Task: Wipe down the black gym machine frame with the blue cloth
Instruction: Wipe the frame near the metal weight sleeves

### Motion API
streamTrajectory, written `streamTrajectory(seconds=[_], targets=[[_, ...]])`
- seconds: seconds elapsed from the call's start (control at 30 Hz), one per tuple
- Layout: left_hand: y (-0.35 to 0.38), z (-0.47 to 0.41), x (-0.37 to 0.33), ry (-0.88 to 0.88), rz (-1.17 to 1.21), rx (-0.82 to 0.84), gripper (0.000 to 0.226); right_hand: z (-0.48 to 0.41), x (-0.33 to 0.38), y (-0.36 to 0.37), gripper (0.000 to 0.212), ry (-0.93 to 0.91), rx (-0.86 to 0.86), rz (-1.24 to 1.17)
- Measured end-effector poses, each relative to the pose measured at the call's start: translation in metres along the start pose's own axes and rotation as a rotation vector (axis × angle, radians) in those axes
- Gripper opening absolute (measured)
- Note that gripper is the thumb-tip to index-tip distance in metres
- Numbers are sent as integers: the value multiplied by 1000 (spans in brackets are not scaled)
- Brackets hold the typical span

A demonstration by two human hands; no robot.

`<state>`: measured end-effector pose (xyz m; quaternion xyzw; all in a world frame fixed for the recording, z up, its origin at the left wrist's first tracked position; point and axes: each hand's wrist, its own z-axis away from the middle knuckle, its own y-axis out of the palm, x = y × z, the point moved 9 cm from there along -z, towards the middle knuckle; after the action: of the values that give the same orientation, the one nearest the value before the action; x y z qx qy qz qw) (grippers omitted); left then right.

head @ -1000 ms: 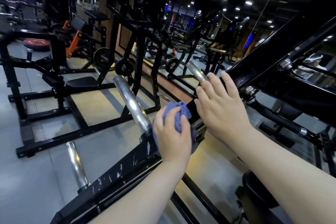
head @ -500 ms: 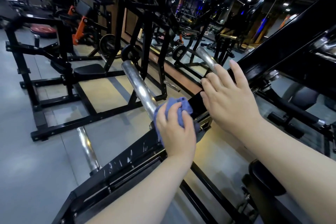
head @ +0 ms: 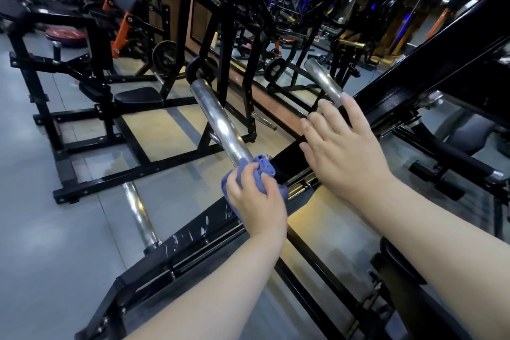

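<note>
Left hand (head: 256,201) clutches the blue cloth (head: 263,166) on the black frame (head: 193,232), hardly shifted | right hand (head: 345,154) flat just ahead | we judge wiping barely advanced

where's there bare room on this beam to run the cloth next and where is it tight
Free: the short stretch of black beam between the blue cloth and the right hand, and the scuffed stretch from the left hand down to the lower chrome peg. Crowded: where the large chrome peg meets the beam at the cloth.
</note>
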<state>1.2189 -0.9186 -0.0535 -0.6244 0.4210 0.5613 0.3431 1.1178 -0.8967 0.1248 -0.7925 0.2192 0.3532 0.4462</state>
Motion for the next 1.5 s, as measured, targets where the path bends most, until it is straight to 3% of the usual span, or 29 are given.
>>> streamTrajectory(seconds=[0.13, 0.2, 0.27, 0.37, 0.47, 0.53, 0.67, 0.73, 0.8, 0.9, 1.03, 1.17, 1.27, 1.33, 1.5], targets=[[18, 9, -53, 348, -9, 179, 28, 0, 4, 2, 55, -14, 18, 7], [14, 7, -42, 427, -62, 206, 32, 0, 4, 1, 54, -13, 13, -4], [2, -1, -7, 344, -106, 176, 33, 1, 6, 2, 54, -7, 4, -13], [-22, -10, 50, 23, -34, 25, 27, 1, 7, 2, 54, -1, 17, -5], [-24, -10, 54, -128, -41, -38, 24, 0, 8, 1, 54, 2, 40, -16], [-14, -10, 30, -91, -18, 1, 22, 0, 9, 1, 54, 10, 44, -26], [6, -1, -25, 260, -4, 148, 27, -3, 10, 1, 53, 20, 44, -32], [6, -2, -19, 345, -43, 172, 30, -4, 12, 3, 54, 22, 63, -33], [-5, -7, 13, 261, -68, 130, 28, -4, 15, 4, 54, 24, 73, -33], [-27, -12, 68, -37, -28, -10, 23, -4, 17, 4, 55, 26, 74, -25], [-21, -10, 53, -124, -33, -19, 22, -3, 24, 6, 55, 21, 94, -42], [0, 3, -11, 264, -42, 114, 30, -3, 38, 12, 57, -22, 113, -64], [-1, 2, -3, 344, -52, 142, 33, -5, 44, 13, 56, -19, 111, -51], [-14, -4, 33, 245, -63, 88, 32, -4, 46, 15, 57, -20, 117, -51], [-42, -11, 100, -187, -67, -45, 26, -2, 49, 15, 56, -29, 132, -66]])
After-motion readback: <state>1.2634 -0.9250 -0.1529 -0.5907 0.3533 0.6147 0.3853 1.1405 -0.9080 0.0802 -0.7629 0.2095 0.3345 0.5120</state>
